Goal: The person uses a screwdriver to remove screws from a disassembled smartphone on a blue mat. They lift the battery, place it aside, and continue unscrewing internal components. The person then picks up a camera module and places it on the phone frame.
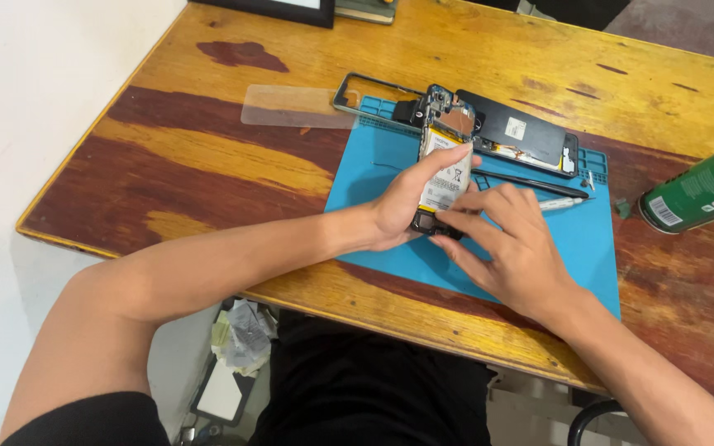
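Head view: the left hand (pixel 402 206) grips the opened phone (pixel 442 157) by its edges, tilted up over the blue mat (pixel 373 177); the right hand (pixel 510 244) pinches its lower end, fingers curled. The phone looks light, stiff and fragile, best held by the frame, off the white-labelled battery. A green can (pixel 696 194) with a white label patch lies at the right of the surface (pixel 208 157).

Opened phone (pixel 444 157) on mat (pixel 390 173), btwn both hands. Back cover (pixel 518 132) behind it, screwdriver (pixel 530 183) right (on mat too). Spray can (pixel 700 192) far right on table (pixel 208 157).
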